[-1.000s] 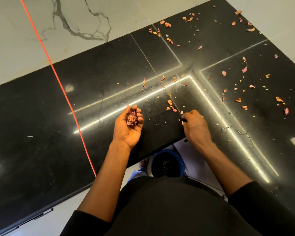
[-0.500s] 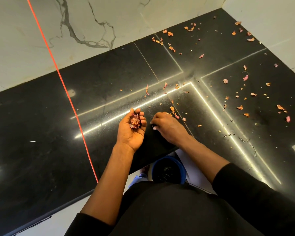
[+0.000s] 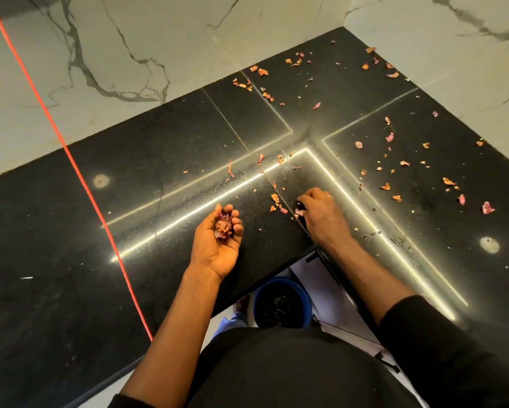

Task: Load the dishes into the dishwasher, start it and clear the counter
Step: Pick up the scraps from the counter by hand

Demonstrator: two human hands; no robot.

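A black L-shaped stone counter [image 3: 165,160] is strewn with small orange and pink peel scraps [image 3: 403,163], thickest toward the back corner and the right side. My left hand [image 3: 218,240] lies palm up on the counter, its fingers cupped around a clump of collected scraps [image 3: 223,226]. To its right, my right hand [image 3: 318,213] rests knuckles up, fingertips pinched on a scrap [image 3: 298,212] at the seam between two slabs. A few more scraps [image 3: 275,198] lie just left of those fingertips.
A blue bin [image 3: 279,303] with a dark inside stands on the floor below the counter's inner corner. White marble walls [image 3: 147,39] close the back and right. An orange line [image 3: 70,160] runs diagonally across the left side. Bright light strips reflect in the stone.
My right hand went left to my left hand half a second ago, then came back right to the scraps at the seam. The left hand stayed cupped in place.
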